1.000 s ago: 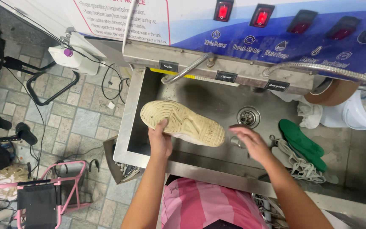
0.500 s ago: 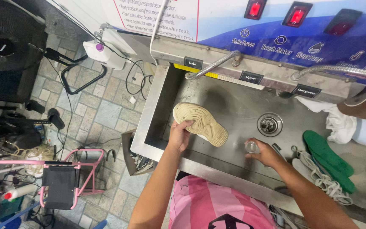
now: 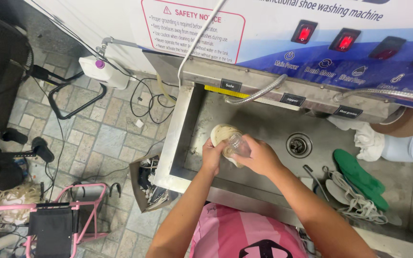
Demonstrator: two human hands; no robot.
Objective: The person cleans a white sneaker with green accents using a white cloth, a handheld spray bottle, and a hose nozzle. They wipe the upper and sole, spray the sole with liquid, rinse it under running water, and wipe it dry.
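L hand [image 3: 212,155]: fingers curled tight round shoe [image 3: 222,134], gripped at its near end; sole turned up.
R hand [image 3: 260,156]: fingers wrapped round small clear jar [image 3: 237,143], held tipped vs. the sole.
Shoe: pale, held above steel sink [image 3: 264,119], left half of basin, approx. 9 o'clock from drain [image 3: 298,145].
Drain: at 3 o'clock from hands, apart.
Green insole [image 3: 359,177] + laces [image 3: 354,200]: laid on counter, 4 o'clock from drain.
White rag [image 3: 369,141]: seen at 12 o'clock from insole.
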